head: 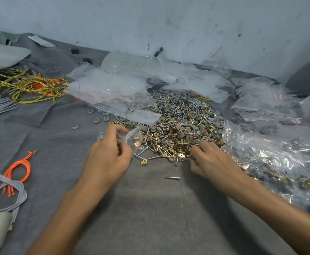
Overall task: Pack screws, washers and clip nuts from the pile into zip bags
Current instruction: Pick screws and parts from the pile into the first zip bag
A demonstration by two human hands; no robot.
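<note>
A pile of silver screws, grey washers and gold clip nuts [180, 124] lies on the grey cloth ahead of me. My left hand [108, 155] pinches a small clear zip bag [134, 138] at the pile's near left edge; a couple of gold clip nuts show inside it. My right hand [211, 159] rests on the pile's near right edge with fingers curled over the parts; whatever it holds is hidden. A single screw [171, 177] lies loose on the cloth between my hands.
Empty zip bags [106, 87] are heaped behind the pile. Filled zip bags [272, 162] lie to the right. Yellow wires [30, 85], orange wire loops [19, 170], grey cables [5, 196] and loose grey washers [96, 120] sit at the left. A white wall [169, 24] stands behind.
</note>
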